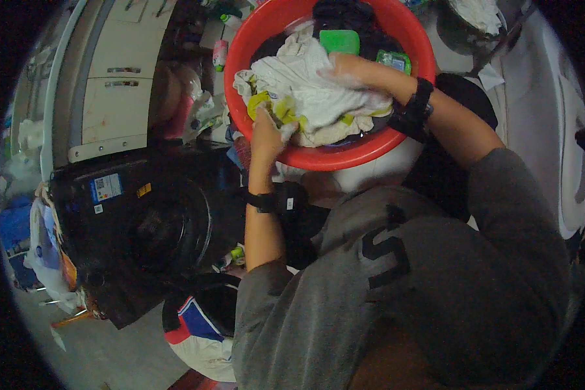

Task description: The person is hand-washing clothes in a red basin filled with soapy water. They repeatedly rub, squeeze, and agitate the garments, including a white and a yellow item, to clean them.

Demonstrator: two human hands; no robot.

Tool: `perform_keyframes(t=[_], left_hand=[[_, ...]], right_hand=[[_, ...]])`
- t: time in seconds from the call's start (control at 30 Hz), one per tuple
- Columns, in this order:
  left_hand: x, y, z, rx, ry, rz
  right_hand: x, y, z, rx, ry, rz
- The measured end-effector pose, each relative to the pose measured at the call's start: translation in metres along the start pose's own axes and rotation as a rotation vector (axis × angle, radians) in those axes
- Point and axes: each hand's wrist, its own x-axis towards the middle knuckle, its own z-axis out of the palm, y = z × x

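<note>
A red plastic basin (414, 34) holds a bunched white garment (297, 68) with yellow-green parts, lying over dark cloth (343, 17). My left hand (268, 129) grips the yellow-green edge of this garment near the basin's lower left rim. Blurred, my right hand (343, 68) lies on the white cloth; whether its fingers pinch the fabric cannot be told. Just above it is a green soap box or block (340, 42). Another green container (394, 62) rests at the right inside the basin. Both wrists wear black straps with small devices.
A black front-loading washing machine (141, 224) stands at the left, below a pale cabinet (119, 107). Small bottles (220, 55) are left of the basin. A pot or bowl with white cloth (477, 17) is at upper right. Another cloth-filled container (202, 336) sits low on the floor.
</note>
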Motion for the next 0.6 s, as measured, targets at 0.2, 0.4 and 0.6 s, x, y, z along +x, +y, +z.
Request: perform_keyframes(t=[0.2, 0.4, 0.6], left_hand=[[-0.008, 0.049, -0.026, -0.245, 0.239, -0.051], [-0.039, 0.132, -0.021, -0.350, 0.229, 0.120], [-0.043, 0.131, -0.015, -0.542, -0.241, 0.048]], right_hand=[[-0.009, -0.007, 0.017, -0.308, 0.584, -0.340], [-0.014, -0.034, 0.019, 0.802, -0.295, -0.098], [-0.026, -0.031, 0.019, 1.291, -0.318, -0.277]])
